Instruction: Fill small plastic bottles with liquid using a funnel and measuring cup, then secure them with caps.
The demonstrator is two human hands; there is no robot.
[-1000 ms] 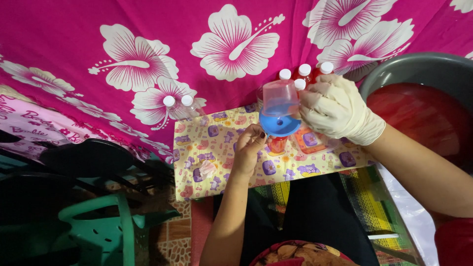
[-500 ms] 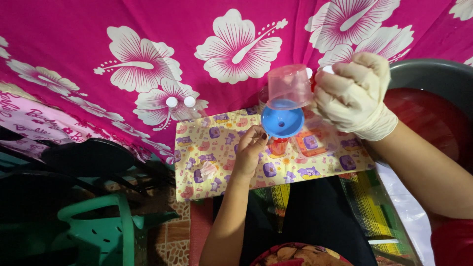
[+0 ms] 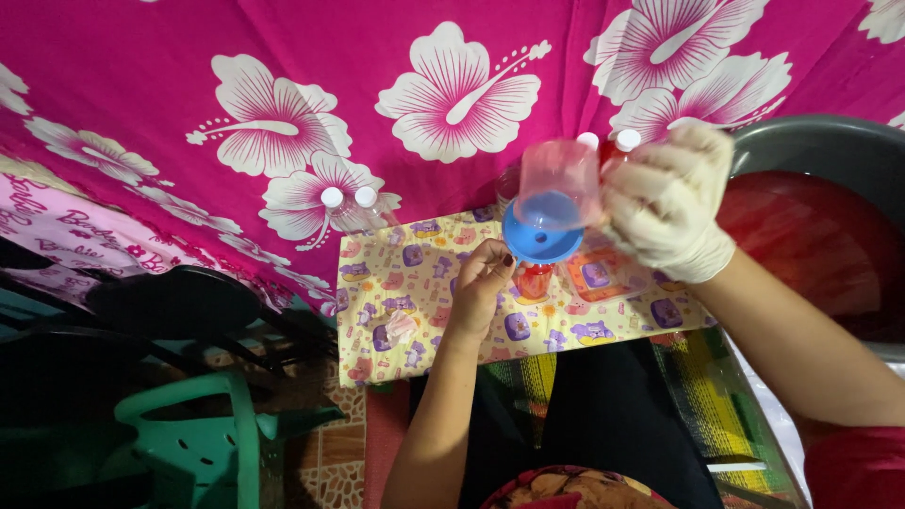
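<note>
Since half a second ago you tip the clear cup (image 3: 563, 179) steeper over the blue funnel (image 3: 539, 233). Your bare left hand (image 3: 483, 283) grasps the bottle (image 3: 534, 280) beneath it; at two o'clock, your gloved right hand (image 3: 671, 203) clutches the cup.

View: we have one head-worn camera.
Facing: we look steeply down over our lap.
Nearness: our hands are close.
</note>
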